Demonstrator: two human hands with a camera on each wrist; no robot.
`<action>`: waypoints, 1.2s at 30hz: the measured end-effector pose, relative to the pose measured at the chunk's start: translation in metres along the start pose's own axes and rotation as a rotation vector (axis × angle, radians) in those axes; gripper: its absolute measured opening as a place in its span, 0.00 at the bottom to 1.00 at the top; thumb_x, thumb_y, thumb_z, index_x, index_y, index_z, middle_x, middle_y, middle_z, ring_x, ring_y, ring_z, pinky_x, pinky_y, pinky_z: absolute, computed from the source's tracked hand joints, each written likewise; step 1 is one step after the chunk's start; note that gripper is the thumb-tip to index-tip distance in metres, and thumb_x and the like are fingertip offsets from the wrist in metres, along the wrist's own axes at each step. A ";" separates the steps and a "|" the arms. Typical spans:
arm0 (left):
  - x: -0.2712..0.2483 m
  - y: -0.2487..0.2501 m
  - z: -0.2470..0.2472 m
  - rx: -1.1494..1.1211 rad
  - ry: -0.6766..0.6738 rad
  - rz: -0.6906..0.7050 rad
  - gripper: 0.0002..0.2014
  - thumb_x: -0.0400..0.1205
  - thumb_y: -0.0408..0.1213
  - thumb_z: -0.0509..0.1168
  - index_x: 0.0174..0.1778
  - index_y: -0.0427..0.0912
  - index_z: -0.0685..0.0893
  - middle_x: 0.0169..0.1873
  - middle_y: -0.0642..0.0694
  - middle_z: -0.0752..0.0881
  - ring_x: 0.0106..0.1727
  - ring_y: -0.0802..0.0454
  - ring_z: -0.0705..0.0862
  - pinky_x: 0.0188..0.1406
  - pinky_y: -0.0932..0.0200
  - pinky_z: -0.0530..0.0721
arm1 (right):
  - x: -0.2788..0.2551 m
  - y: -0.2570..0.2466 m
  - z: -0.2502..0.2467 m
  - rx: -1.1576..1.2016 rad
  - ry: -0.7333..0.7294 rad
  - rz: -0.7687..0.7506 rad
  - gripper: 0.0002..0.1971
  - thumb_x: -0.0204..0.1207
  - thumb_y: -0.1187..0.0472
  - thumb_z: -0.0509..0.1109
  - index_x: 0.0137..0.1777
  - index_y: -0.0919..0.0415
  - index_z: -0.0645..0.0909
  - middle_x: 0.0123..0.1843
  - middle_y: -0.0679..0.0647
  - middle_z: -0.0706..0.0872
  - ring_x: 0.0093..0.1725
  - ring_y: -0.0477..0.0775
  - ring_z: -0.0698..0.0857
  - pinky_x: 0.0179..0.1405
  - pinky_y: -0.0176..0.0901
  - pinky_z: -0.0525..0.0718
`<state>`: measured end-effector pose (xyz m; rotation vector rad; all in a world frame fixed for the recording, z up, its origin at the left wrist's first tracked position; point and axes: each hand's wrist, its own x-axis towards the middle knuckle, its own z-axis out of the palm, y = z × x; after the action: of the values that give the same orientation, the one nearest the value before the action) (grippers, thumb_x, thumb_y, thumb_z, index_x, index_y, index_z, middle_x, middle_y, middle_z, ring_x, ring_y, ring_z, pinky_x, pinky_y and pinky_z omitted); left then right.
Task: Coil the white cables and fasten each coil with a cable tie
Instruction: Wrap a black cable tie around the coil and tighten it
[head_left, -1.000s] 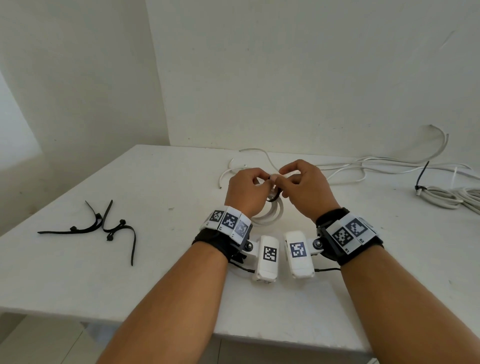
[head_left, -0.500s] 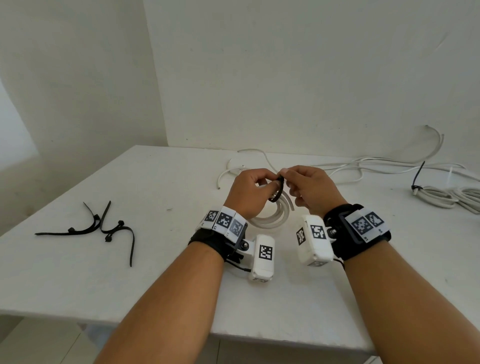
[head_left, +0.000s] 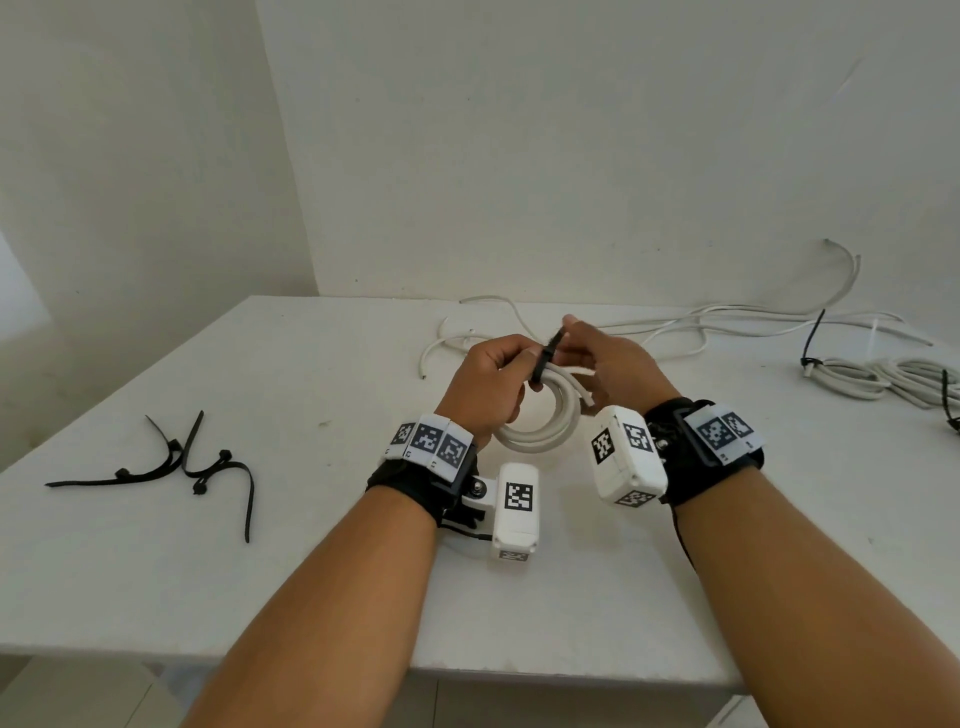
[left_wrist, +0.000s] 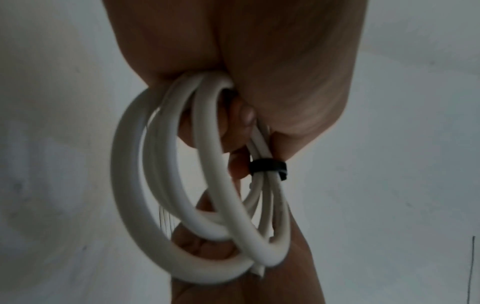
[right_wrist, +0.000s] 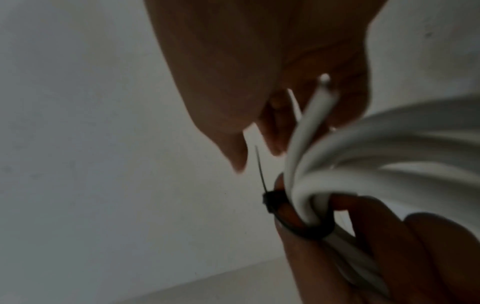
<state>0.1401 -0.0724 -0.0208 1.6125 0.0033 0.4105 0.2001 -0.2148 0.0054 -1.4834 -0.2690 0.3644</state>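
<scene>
A small coil of white cable (head_left: 540, 431) hangs above the middle of the table, and my left hand (head_left: 493, 379) grips its top. A black cable tie (head_left: 545, 358) circles the gathered strands; in the left wrist view it shows as a snug band (left_wrist: 267, 165) around the coil (left_wrist: 166, 185). My right hand (head_left: 592, 353) pinches the tie's tail and holds it up and away from the coil. In the right wrist view the thin tail (right_wrist: 259, 166) runs from the tie's head (right_wrist: 270, 200) up between the thumb and a fingertip. One cable end (right_wrist: 323, 86) sticks out of the coil.
Several spare black cable ties (head_left: 171, 467) lie at the left of the white table (head_left: 260, 571). Loose white cables (head_left: 727, 322) trail along the back by the wall. Tied white coils (head_left: 883, 379) lie at the far right. The table's front edge is close to my forearms.
My right hand has drawn the tie's tail upward and away, and the loop has tightened round the coil. The right wrist has rolled outward. My left hand still holds the coil.
</scene>
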 end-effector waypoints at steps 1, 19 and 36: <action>0.000 -0.001 -0.002 -0.002 0.010 -0.011 0.12 0.89 0.34 0.58 0.45 0.36 0.85 0.27 0.45 0.78 0.18 0.57 0.64 0.17 0.65 0.61 | -0.002 0.000 0.001 -0.059 -0.057 -0.005 0.15 0.82 0.49 0.70 0.46 0.62 0.87 0.39 0.52 0.90 0.36 0.53 0.88 0.36 0.45 0.83; -0.006 0.002 0.008 -0.019 -0.100 -0.066 0.04 0.85 0.35 0.68 0.45 0.41 0.83 0.30 0.47 0.79 0.19 0.57 0.67 0.18 0.63 0.65 | -0.001 0.000 -0.004 -0.236 0.056 -0.084 0.19 0.82 0.50 0.68 0.45 0.68 0.88 0.38 0.54 0.92 0.31 0.46 0.86 0.34 0.35 0.81; -0.006 0.000 0.017 0.009 -0.125 -0.125 0.06 0.86 0.42 0.67 0.49 0.43 0.82 0.21 0.50 0.72 0.20 0.55 0.69 0.20 0.64 0.73 | 0.006 0.009 -0.009 -0.137 0.078 -0.126 0.13 0.81 0.58 0.72 0.41 0.66 0.88 0.31 0.57 0.86 0.29 0.51 0.83 0.28 0.36 0.82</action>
<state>0.1390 -0.0900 -0.0223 1.6352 0.0115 0.2136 0.2085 -0.2204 -0.0048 -1.6020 -0.3290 0.1894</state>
